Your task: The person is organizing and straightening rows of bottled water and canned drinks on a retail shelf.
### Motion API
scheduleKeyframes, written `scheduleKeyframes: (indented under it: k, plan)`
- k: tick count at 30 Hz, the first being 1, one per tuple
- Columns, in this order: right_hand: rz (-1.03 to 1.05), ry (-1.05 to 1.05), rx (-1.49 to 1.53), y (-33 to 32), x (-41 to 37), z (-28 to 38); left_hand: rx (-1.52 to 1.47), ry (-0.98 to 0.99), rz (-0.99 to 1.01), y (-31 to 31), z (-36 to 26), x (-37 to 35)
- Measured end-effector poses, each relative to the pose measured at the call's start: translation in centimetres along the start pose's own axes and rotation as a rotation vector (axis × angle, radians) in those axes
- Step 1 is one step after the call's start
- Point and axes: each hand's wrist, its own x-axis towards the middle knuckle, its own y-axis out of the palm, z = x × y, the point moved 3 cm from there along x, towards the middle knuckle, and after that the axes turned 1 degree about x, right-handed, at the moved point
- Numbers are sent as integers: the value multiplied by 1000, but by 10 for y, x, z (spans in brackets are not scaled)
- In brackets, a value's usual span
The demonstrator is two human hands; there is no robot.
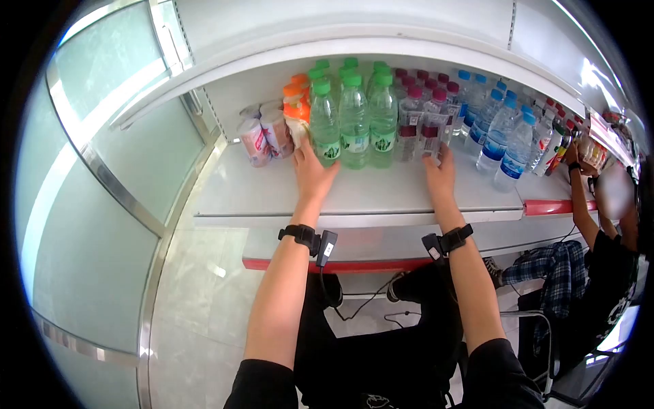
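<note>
My left hand (314,175) is at the front of the white shelf (238,194), its fingers up against an orange-capped bottle (296,109) and its thumb apart, low beside the front-left green-capped water bottle (325,126). Fingers and thumb look spread, not wrapped round a bottle. My right hand (441,170) is also open, fingertips at the base of a clear bottle with a dark red cap (433,126). Between the hands stand more upright bottles, including a middle green-capped bottle (353,123). Both wrists wear black straps with small devices.
Shrink-wrapped cans (256,143) stand on the left. Rows of blue-capped water bottles (516,153) fill the shelf to the right. An upper shelf (340,41) overhangs everything. Glass doors (88,204) are on the left; another person (599,273) sits at the far right, reaching into the shelf.
</note>
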Motion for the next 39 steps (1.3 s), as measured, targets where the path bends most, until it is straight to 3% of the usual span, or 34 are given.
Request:
scheduleKeyframes:
  k: [9,11,25,28,31,36,39]
  plan:
    - [17,27,-15,-4,-3,9,26,52,-5,7,7,1]
    - [31,39,0,-4,-3,9,-81,69,-20,0,3,2]
    - [33,9,-13,-6,0,-1,-173,11,-80,-5,-3,0]
    - [21,67,33,-15,-6,24,-187,11,-94,-6,-4,-1]
    - [-191,-158,-99,-57,-15,53,-217,5,-100,-8,-7,-1]
    - [-612,-396,-456,-166,5,47,-236,13,-155,-6,-4,0]
    - [-616,-380,-722,-204,38,30,-271,-30,-137,-8,-6,1]
